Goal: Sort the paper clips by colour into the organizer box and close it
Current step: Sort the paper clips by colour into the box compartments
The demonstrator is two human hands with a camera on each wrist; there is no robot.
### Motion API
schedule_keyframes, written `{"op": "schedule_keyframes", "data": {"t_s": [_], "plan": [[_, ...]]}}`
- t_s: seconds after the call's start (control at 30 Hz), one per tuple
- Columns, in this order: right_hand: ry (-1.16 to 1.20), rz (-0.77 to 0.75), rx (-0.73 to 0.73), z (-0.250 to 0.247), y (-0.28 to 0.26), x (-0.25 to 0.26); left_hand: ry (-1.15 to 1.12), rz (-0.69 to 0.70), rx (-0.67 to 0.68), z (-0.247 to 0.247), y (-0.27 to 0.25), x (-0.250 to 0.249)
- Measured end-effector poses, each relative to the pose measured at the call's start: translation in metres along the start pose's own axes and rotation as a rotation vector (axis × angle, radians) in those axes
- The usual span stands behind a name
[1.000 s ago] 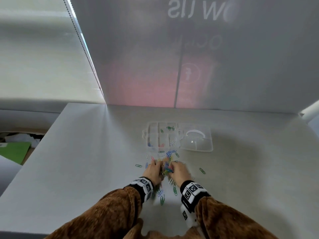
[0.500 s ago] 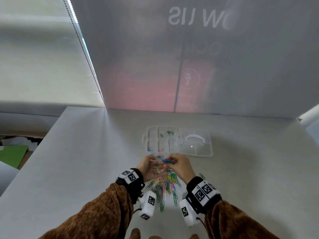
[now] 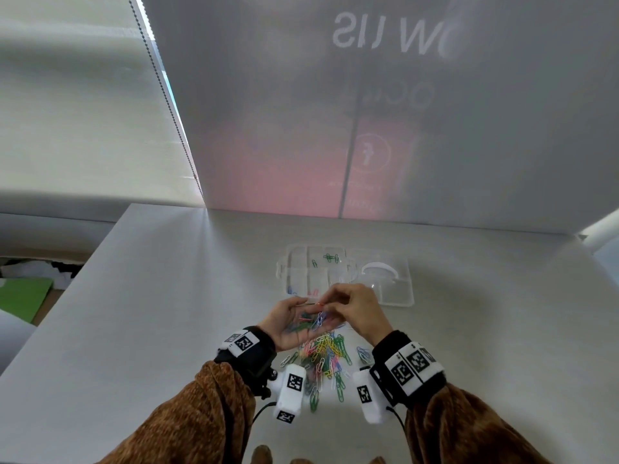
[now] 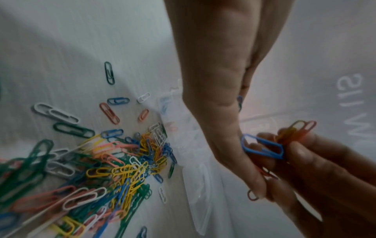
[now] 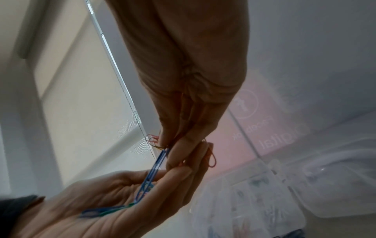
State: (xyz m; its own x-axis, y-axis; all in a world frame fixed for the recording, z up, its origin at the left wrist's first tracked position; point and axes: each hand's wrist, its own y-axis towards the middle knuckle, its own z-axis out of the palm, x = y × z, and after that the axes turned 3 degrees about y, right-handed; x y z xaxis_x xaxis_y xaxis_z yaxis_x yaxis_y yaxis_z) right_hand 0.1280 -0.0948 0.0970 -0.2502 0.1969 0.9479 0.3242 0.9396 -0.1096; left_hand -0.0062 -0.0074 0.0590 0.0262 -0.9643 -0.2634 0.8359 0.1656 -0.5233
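— Looking down past my brown sleeves [image 3: 207, 416], what do I have under me?

— A plain white table [image 3: 134, 329], and nearest to me a heap of paper clips [image 3: 326, 358] in green, yellow, blue, pink and white, too tangled to count. A few strays lie just beside it, among them 1 green clip [image 4: 109, 72] on its own.

— And my 2 hands?

— Both are raised above the heap, fingertips meeting. My left hand [image 3: 290, 324] is palm up, cupped, with a small bunch of blue and green clips [image 5: 114, 209] lying in it. My right hand [image 3: 356, 311] pinches a few red and orange clips [image 4: 295, 132] between thumb and fingers, and 1 blue clip [image 4: 262, 149] hangs linked between the hands.

— Where is the box?

— Just beyond my hands: the clear organizer box [image 3: 284, 272], open, its lid [image 3: 397, 289] lying flat to the right with a white handle [image 3: 380, 268] on it. Green clips [image 3: 330, 257] sit in a far compartment, 1 more green clip [image 3: 315, 262] in the one beside it, and blue and pink ones show in the near compartments, too blurred to count.

— And past that?

— A frosted glass wall [image 3: 502, 145] with mirrored lettering and a pink glow, a pale roller blind [image 3: 83, 112] with a bead chain [image 3: 167, 105] on the left, and something green [image 3: 23, 296] down beside the table.
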Motion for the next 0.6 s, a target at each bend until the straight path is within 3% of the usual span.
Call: {"op": "schedule_keyframes", "data": {"t_s": [0.23, 0.6], "plan": [[0.256, 0.047, -0.004, -0.01, 0.003, -0.003, 0.011, -0.009, -0.018, -0.004, -0.002, -0.005], [0.188, 0.02, 0.018, -0.007, 0.006, -0.001, 0.127, 0.015, 0.0, -0.002, -0.004, -0.012]]}}
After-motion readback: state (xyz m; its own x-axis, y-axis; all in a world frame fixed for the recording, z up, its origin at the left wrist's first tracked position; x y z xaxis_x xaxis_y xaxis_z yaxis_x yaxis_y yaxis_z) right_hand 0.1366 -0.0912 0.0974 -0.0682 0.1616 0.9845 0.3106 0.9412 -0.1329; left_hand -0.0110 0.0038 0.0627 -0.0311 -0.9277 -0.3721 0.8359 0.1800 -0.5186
